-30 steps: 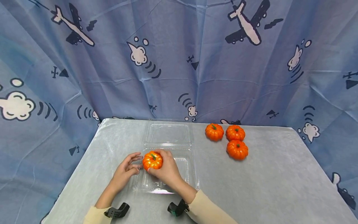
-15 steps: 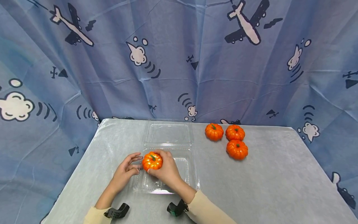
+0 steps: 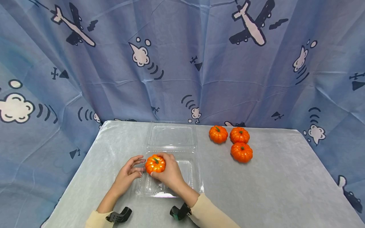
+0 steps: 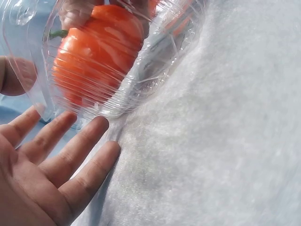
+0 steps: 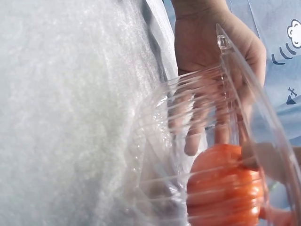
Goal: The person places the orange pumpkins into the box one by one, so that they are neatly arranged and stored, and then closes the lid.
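A small orange pumpkin (image 3: pixel 154 166) with a green stem sits in the left part of a clear plastic clamshell container (image 3: pixel 186 172). My right hand (image 3: pixel 172 172) grips it between thumb and fingers from the right side. Spread and fairly straight, the fingers of my left hand (image 3: pixel 125 177) are at the container's left wall. In the left wrist view, those fingertips lie against or very near the ribbed plastic, with the pumpkin (image 4: pixel 94 52) behind it. The right wrist view sees the pumpkin (image 5: pixel 225 188) through the clear wall; most of the right hand is out of that view.
The container's lid (image 3: pixel 172 136) lies folded back behind its base. Three more pumpkins stand at the back right: one on the left (image 3: pixel 218 134), one behind (image 3: pixel 240 135) and one nearer (image 3: pixel 241 152). A blue patterned curtain (image 3: pixel 171 63) hangs behind the grey-covered table (image 3: pixel 271 180).
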{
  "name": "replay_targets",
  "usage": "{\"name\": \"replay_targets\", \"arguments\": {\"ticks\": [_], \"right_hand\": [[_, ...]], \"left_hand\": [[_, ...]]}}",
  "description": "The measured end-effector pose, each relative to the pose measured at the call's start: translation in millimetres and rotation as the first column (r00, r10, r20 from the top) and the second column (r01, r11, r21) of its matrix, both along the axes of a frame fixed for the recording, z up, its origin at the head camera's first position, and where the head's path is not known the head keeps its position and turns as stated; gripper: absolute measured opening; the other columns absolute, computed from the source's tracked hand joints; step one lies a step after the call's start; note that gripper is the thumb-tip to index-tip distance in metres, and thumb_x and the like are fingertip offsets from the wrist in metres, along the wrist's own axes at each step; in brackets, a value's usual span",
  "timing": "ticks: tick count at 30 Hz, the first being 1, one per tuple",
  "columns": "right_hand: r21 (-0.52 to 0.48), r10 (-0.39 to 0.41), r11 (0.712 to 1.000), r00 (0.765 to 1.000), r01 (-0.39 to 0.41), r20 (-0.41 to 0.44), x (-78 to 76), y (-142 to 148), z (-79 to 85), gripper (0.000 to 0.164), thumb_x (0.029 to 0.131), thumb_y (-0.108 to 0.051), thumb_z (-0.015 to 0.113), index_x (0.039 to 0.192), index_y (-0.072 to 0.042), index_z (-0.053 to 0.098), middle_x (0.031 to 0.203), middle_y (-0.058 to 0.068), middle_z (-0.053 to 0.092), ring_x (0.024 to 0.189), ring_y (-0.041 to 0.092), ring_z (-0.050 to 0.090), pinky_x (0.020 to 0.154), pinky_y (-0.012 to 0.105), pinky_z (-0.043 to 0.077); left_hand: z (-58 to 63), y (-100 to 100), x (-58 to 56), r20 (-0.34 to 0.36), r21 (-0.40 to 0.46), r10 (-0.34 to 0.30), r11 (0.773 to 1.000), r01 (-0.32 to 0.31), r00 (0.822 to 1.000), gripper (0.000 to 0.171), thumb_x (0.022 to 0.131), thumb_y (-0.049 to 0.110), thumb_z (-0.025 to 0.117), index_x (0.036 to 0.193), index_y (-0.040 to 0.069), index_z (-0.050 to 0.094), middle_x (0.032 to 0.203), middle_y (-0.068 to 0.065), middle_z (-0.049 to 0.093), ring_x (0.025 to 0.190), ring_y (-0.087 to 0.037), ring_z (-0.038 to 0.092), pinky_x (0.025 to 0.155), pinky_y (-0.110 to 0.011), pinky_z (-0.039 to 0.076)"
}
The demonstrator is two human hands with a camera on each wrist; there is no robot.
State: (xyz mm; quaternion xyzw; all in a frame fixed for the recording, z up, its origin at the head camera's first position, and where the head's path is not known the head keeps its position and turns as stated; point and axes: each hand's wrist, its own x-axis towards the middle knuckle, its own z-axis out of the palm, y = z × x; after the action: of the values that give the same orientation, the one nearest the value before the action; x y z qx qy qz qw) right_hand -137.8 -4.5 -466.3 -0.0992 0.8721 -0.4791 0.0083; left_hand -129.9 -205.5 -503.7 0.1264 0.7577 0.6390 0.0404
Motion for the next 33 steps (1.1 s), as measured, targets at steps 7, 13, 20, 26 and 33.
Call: {"name": "replay_targets", "arguments": {"ticks": [7, 13, 20, 26, 33], "right_hand": [[0.007, 0.001, 1.0, 1.0, -0.001, 0.017, -0.3, -1.0, -0.7, 0.063, 0.066, -0.014, 0.083, 0.124, -0.011, 0.058, 0.113, 0.012, 0.055, 0.097, 0.025, 0.059, 0.082, 0.043, 0.051], [0.011, -0.003, 1.0, 0.999, 0.003, 0.032, 0.5, -1.4, -1.1, 0.063, 0.067, -0.015, 0.083, 0.125, -0.011, 0.057, 0.114, 0.012, 0.055, 0.099, 0.026, 0.059, 0.084, 0.044, 0.051], [0.003, -0.014, 1.0, 0.998, 0.014, 0.055, 0.8, -1.4, -1.6, 0.065, 0.067, -0.015, 0.082, 0.126, -0.01, 0.056, 0.116, 0.016, 0.052, 0.1, 0.028, 0.058, 0.086, 0.046, 0.051], [0.008, -0.023, 1.0, 0.997, 0.022, 0.07, -0.3, -1.2, -2.9, 0.066, 0.067, -0.015, 0.083, 0.126, -0.012, 0.056, 0.114, 0.016, 0.051, 0.098, 0.028, 0.058, 0.084, 0.046, 0.052], [0.068, -0.04, 0.997, 0.998, 0.037, 0.052, 0.6, -0.4, -1.0, 0.07, 0.066, -0.02, 0.084, 0.13, -0.014, 0.056, 0.115, 0.014, 0.055, 0.099, 0.029, 0.06, 0.08, 0.047, 0.051]], "left_hand": [[1.1, -0.7, 0.2, -0.003, -0.007, 0.0, 1.0, 0.0, 1.0, 0.058, 0.084, -0.011, 0.052, 0.14, -0.002, 0.039, 0.135, -0.032, 0.049, 0.101, -0.02, 0.066, 0.076, -0.023, 0.055], [1.8, -0.4, 0.6, -0.007, -0.007, 0.0, 1.0, 0.0, 1.0, 0.058, 0.084, -0.011, 0.052, 0.14, -0.003, 0.039, 0.135, -0.032, 0.049, 0.1, -0.022, 0.066, 0.076, -0.023, 0.055], [0.5, -0.5, 0.2, -0.007, -0.008, -0.006, 1.0, 0.006, 1.0, 0.058, 0.084, -0.01, 0.052, 0.14, -0.004, 0.039, 0.135, -0.032, 0.049, 0.102, -0.024, 0.066, 0.077, -0.023, 0.055], [0.8, -0.3, -0.2, -0.012, -0.011, -0.008, 1.0, 0.008, 1.0, 0.058, 0.084, -0.01, 0.053, 0.139, -0.004, 0.039, 0.134, -0.032, 0.049, 0.1, -0.023, 0.066, 0.076, -0.023, 0.055], [1.9, 0.5, -0.2, -0.024, -0.004, -0.013, 1.0, 0.013, 1.0, 0.058, 0.083, -0.011, 0.053, 0.139, -0.006, 0.039, 0.133, -0.034, 0.049, 0.099, -0.02, 0.067, 0.076, -0.023, 0.055]]}}
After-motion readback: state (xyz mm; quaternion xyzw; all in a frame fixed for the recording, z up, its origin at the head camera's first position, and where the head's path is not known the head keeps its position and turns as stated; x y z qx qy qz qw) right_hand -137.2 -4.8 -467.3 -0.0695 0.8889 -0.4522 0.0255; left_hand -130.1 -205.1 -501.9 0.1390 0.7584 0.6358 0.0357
